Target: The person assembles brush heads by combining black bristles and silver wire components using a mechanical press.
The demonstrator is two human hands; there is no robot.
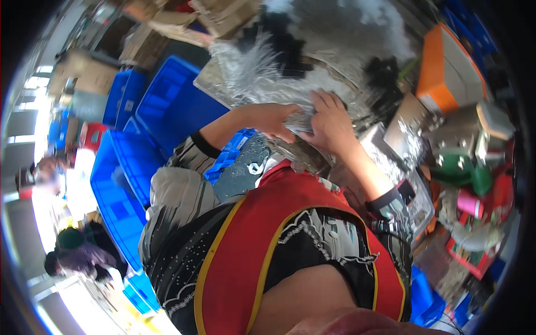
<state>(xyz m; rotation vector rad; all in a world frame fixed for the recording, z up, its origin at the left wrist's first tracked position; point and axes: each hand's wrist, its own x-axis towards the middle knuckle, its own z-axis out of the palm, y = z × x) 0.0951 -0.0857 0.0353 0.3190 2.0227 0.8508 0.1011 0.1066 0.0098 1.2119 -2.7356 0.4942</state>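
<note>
step: mid-bundling, I'd guess | left hand (272, 119) and right hand (331, 120) both had fingers curled tight on the silver tinsel bunch (298, 120), dead centre | blue crates (167, 106) at 9 o'clock | next probably needed a firm, even grip

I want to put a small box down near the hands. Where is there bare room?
Little shows. Both hands, left hand and right hand, press on the silver tinsel that covers the worktop. Right of them, the orange box and green bottles crowd it. Only the blue crates at left look open.
</note>
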